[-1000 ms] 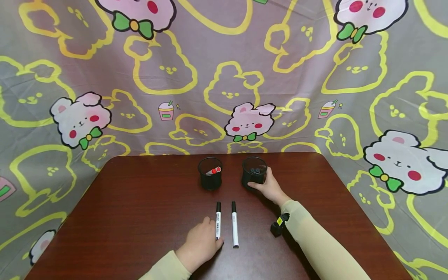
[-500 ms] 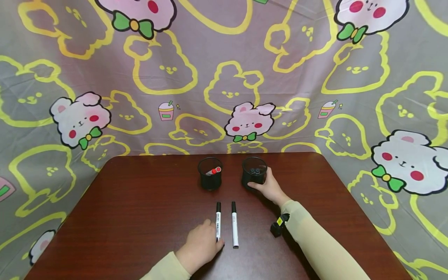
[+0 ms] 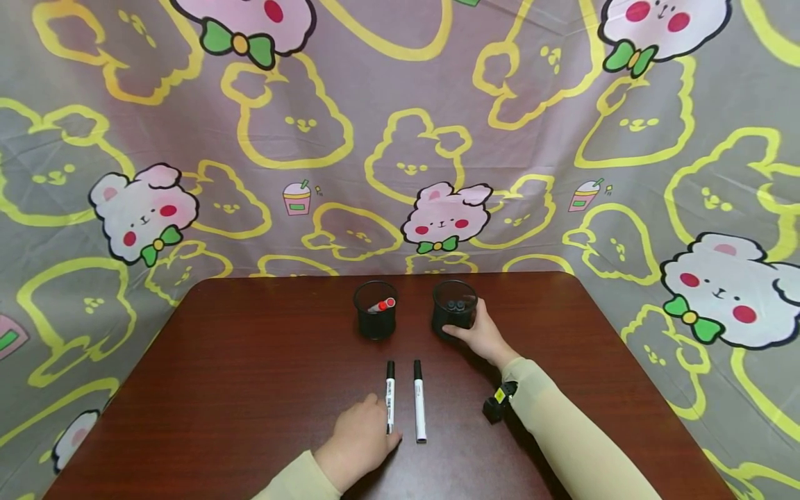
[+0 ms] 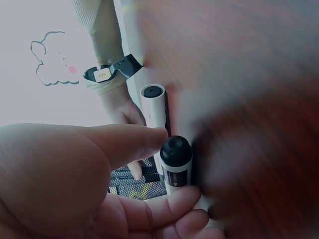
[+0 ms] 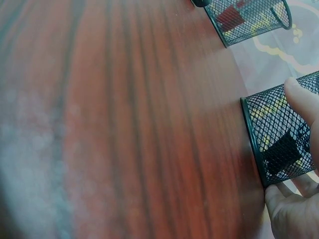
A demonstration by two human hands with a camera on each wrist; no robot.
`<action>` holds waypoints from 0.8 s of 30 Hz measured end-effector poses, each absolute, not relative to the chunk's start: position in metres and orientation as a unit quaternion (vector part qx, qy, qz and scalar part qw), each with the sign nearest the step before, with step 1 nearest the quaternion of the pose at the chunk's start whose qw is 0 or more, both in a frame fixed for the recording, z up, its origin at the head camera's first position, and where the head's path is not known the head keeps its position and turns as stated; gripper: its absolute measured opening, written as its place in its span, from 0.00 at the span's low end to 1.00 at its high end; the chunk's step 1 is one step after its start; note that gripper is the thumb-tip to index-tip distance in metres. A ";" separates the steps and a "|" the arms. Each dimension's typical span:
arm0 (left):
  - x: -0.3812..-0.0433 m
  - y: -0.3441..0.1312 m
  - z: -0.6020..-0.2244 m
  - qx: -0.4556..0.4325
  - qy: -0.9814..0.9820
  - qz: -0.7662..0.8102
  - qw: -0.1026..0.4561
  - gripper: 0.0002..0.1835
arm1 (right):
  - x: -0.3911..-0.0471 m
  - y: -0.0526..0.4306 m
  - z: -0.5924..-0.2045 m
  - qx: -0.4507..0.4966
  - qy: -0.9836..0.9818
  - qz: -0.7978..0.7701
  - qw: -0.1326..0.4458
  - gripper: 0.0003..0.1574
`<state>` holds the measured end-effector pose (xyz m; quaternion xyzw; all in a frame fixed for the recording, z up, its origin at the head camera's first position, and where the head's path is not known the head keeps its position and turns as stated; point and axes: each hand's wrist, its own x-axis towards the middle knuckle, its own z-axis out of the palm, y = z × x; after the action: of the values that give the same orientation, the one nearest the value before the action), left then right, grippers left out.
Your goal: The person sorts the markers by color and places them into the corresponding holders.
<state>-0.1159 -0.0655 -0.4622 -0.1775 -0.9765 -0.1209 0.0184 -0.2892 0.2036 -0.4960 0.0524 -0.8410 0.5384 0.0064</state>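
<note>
My left hand (image 3: 357,434) pinches a white whiteboard marker (image 3: 390,399) with a black cap, which lies lengthwise on the table. In the left wrist view the thumb is at one side of the marker's black end (image 4: 176,151) and a fingertip at the other. A second black-capped white marker (image 3: 420,411) lies just right of it, roughly parallel. Further back, my right hand (image 3: 484,337) grips a black mesh pen holder (image 3: 450,323) from the right, thumb across its front. Two dark marker ends show inside this holder. The right wrist view shows its mesh wall (image 5: 274,119) between thumb and fingers.
Another black mesh pen holder (image 3: 376,326) stands to the left of the held one, with red-ended markers (image 3: 383,305) leaning in it. Both are near the back edge of the dark brown wooden table (image 3: 250,361). A patterned cloth (image 3: 350,139) hangs behind and along the sides.
My left hand's fingers have shifted very slightly towards me, and the marker with them by a hair. The right hand and both pen holders stay in place.
</note>
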 end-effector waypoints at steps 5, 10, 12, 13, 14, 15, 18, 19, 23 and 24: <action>-0.114 -0.065 -0.462 -0.174 -0.978 -0.113 0.014 0.22 | -0.293 0.206 -0.502 0.055 -0.843 0.535 0.009 0.53; -0.114 -0.065 -0.462 -0.172 -0.979 -0.113 0.007 0.22 | -0.293 0.207 -0.501 0.055 -0.846 0.531 0.007 0.53; -0.114 -0.065 -0.463 -0.174 -0.978 -0.113 0.009 0.22 | -0.293 0.207 -0.501 0.053 -0.845 0.531 0.006 0.53; -0.114 -0.065 -0.464 -0.175 -0.978 -0.113 0.011 0.22 | -0.293 0.207 -0.501 0.055 -0.846 0.530 0.007 0.53; -0.114 -0.065 -0.465 -0.177 -0.978 -0.110 0.016 0.22 | -0.294 0.207 -0.502 0.056 -0.845 0.532 0.007 0.53; -0.114 -0.065 -0.466 -0.179 -0.978 -0.108 0.022 0.22 | -0.294 0.207 -0.502 0.055 -0.843 0.535 0.008 0.54; -0.114 -0.065 -0.467 -0.181 -0.978 -0.103 0.033 0.22 | -0.295 0.206 -0.503 0.056 -0.840 0.540 0.010 0.55; -0.114 -0.065 -0.467 -0.181 -0.978 -0.101 0.035 0.22 | -0.295 0.206 -0.503 0.057 -0.839 0.541 0.010 0.55; -0.114 -0.065 -0.468 -0.177 -0.979 -0.100 0.031 0.22 | -0.295 0.205 -0.503 0.052 -0.837 0.545 0.008 0.55; -0.114 -0.065 -0.468 -0.177 -0.979 -0.101 0.030 0.22 | -0.295 0.205 -0.504 0.051 -0.837 0.544 0.008 0.55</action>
<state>-0.1139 -0.0648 -0.4680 -0.1767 -0.9786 -0.1007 0.0304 -0.2953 0.2049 -0.5036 0.0507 -0.8372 0.5444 0.0079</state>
